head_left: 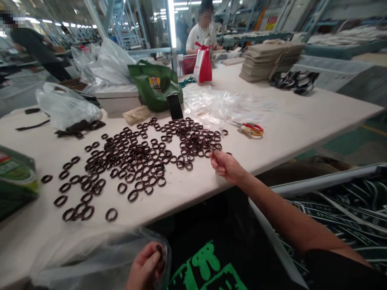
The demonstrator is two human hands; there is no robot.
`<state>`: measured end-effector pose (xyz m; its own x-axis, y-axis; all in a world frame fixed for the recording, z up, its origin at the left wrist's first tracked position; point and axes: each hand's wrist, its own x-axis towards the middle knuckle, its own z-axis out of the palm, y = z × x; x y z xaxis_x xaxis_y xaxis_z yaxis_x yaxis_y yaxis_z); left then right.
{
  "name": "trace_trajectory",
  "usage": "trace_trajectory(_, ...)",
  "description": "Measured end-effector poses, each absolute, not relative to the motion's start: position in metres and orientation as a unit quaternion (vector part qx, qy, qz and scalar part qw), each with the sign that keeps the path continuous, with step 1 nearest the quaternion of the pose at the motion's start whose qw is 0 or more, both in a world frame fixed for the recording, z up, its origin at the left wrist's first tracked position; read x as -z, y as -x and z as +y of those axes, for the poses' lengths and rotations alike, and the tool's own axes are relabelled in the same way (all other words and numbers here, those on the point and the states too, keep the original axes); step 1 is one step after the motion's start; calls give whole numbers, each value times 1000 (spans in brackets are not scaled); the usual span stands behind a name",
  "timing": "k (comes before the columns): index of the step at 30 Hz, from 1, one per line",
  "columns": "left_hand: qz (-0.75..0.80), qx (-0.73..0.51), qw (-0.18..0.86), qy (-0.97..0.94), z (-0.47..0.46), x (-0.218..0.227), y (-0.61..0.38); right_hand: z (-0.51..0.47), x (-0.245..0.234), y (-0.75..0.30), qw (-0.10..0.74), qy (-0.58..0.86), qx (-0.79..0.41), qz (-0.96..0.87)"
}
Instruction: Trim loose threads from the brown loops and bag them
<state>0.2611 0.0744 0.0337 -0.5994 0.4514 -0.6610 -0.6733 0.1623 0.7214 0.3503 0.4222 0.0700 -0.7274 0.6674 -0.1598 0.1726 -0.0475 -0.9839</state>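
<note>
Several dark brown rings (pixel 142 157) lie spread over the white table (pixel 287 133). My right hand (pixel 226 166) reaches to the right edge of the spread, fingers pinched on a ring at the table's near edge. My left hand (pixel 146 268) is low, near my lap, closed on dark rings and on the mouth of a clear plastic bag (pixel 90 257) that hangs below the table edge.
A black phone (pixel 175 106) leans on a green bag (pixel 154 84). Red-and-yellow scissors (pixel 250 129) lie on clear plastic sheets (pixel 217 104). A white box (pixel 117 98), a red bag (pixel 203 64) and stacked cardboard (pixel 269 60) stand further back. A person sits across the table; another stands far left.
</note>
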Motion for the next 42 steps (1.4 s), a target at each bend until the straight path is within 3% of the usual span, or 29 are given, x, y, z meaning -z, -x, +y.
trace_trajectory(3,591,-658,461,77,72,-28,-260,385,-63,-341,171,247,-726,-618)
trace_trajectory(7,571,-660,484,52,70,-32,-258,366,-60,-332,147,198,-668,-703)
trace_trajectory(18,532,-696,481,8,66,-49,-262,283,-64,-347,-82,27,-639,-764)
trace_trajectory(42,502,-715,485,-33,58,-51,-268,253,-56,-337,-146,-46,-716,-681)
